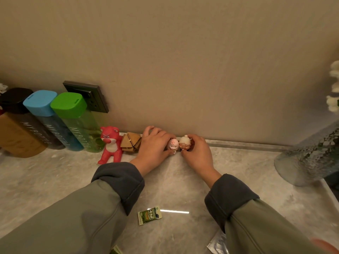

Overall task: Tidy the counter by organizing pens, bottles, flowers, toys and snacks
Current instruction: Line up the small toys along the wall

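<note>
Nearest the camera, a green snack packet [150, 215] lies loose on the marble counter [55, 180], with a silvery wrapper [218, 243] at the lower edge, both still unsorted. Farther back, against the wall, the left hand [156, 145] pinches a small pink figurine [173, 144] and the right hand [197, 151] closes around a tan-capped figurine [184, 143]; the two toys stand just beside each other, apparently touching. To their left sit a wooden folding toy [130, 142] and a red bear [110, 144], then three "MY BOTTLE" bottles with green [68, 105], blue [40, 102] and black [15, 99] lids in a row. A glass vase [310, 154] of white flowers [333, 88] stands well apart at right. To finish this step well, the person should probably set both figurines upright, facing forward, in line with the bear, and release gently so neither tips.
</note>
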### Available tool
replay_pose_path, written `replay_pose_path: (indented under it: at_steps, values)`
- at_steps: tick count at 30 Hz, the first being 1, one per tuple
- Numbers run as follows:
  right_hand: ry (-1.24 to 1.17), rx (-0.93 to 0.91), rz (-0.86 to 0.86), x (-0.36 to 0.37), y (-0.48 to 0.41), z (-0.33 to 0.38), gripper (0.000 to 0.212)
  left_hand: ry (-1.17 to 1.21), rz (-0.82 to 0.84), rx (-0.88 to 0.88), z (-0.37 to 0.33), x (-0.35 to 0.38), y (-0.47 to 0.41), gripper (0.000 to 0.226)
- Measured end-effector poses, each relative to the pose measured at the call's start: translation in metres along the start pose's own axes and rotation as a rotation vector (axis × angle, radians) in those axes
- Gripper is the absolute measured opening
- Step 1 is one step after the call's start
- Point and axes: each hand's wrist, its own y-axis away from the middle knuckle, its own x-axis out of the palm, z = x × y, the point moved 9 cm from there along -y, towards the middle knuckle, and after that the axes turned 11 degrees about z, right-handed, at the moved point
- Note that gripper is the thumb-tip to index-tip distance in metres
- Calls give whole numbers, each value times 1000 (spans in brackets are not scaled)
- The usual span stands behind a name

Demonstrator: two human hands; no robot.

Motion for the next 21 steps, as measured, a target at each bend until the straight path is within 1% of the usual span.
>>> replay_pose_path:
  at_steps: [11, 21]
  values:
    - [-12, 7, 21, 1, 1, 0, 44, 6, -12, -26, 7, 3, 3, 42]
    - [-6, 30, 24, 0, 2, 1, 42, 35, 3, -29, 9, 5, 4, 43]
